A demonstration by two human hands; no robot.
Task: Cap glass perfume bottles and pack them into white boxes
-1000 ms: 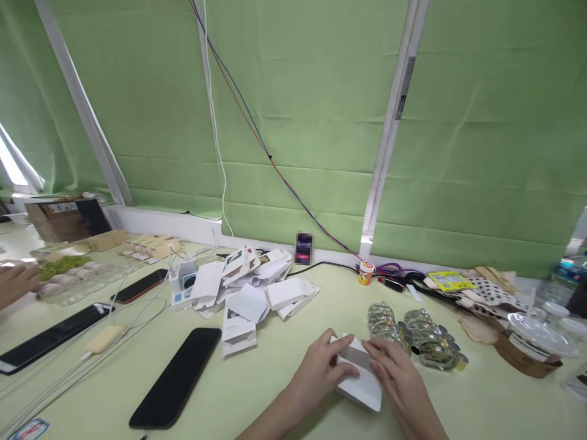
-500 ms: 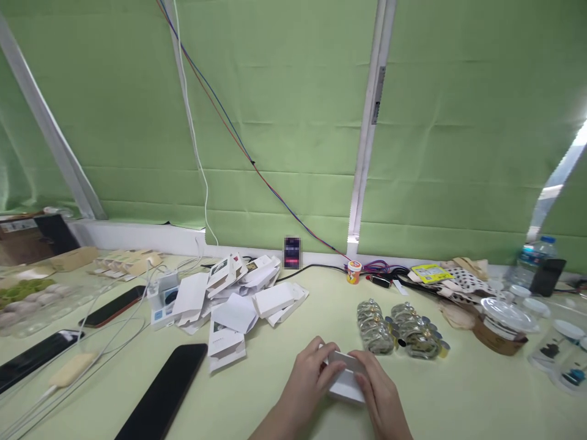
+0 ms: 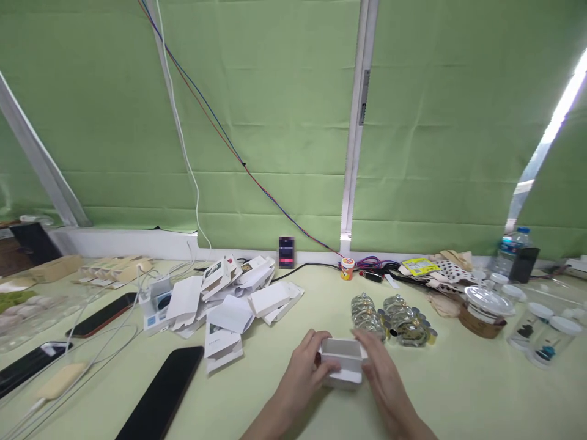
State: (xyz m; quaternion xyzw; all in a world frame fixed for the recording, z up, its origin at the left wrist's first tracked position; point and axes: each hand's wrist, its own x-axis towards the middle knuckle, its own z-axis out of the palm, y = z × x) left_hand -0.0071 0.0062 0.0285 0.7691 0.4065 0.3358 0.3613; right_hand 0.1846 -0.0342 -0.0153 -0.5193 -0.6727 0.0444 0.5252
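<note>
A small white cardboard box (image 3: 342, 362) is between my hands at the lower middle of the view, its open mouth toward me and its inside showing. My left hand (image 3: 308, 371) grips its left side, with the thumb across the front. On the right side, my right hand (image 3: 381, 374) holds it, the fingers along the edge and the thumb low. Just beyond my right hand lie two rows of clear bagged items with gold and silver round ends (image 3: 410, 322). A heap of flattened and loose white boxes (image 3: 232, 305) is to the left of my hands.
A large black phone (image 3: 162, 394) lies at front left, with another phone (image 3: 34, 366), a power bank (image 3: 59, 382) and white cables beside it. An orange tub (image 3: 347, 269) stands near the wall. Lidded jars (image 3: 553, 339) and a clear-lidded bowl (image 3: 486, 311) are at right.
The box has tipped so that its open mouth now shows, and my right fingers have moved from its top to its right side. The camera view has turned slightly right.
</note>
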